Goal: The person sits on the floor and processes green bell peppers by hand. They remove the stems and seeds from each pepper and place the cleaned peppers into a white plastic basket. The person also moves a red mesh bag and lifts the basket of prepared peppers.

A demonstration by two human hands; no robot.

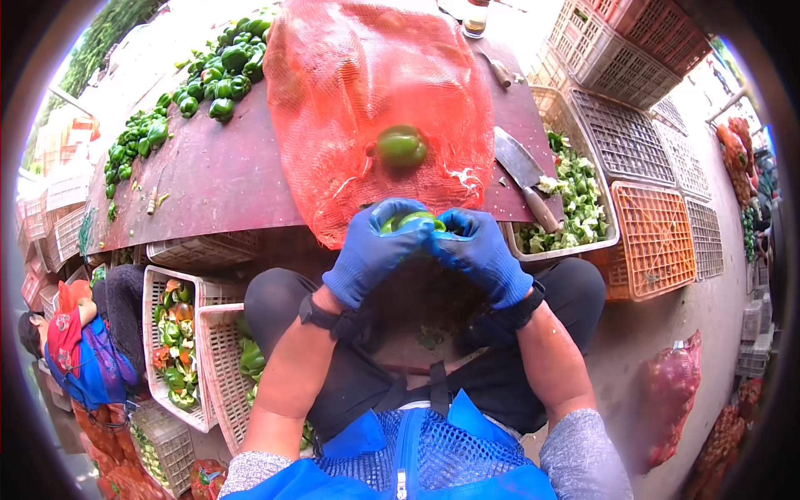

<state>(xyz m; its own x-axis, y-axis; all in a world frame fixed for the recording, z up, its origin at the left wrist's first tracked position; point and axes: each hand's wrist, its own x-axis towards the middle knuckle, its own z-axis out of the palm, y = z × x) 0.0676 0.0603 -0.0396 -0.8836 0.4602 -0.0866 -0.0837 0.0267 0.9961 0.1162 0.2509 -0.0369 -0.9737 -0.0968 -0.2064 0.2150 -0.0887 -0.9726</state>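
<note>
My left hand (389, 250) and my right hand (478, 247), both in blue work gloves, meet over the near table edge. Between their fingers they grip a green bell pepper (412, 220), mostly covered by the gloves; whether it is whole or broken I cannot tell. Just beyond lies a whole green bell pepper (402, 146) on a red mesh sack (375, 94), spread over the table and hanging past its edge. To the right, a cleaver (522, 162) rests on the table, its wooden handle towards me. More green peppers (222, 87) are heaped at the back left.
A crate (609, 219) of cut green and pale pieces adjoins the table's right edge. An orange crate (653, 237) is beside it. Crates with cut peppers (175, 350) are left of my knees. Another person (87, 356) sits at far left. A knife (500, 72) and glass jar (475, 22) lie farther back.
</note>
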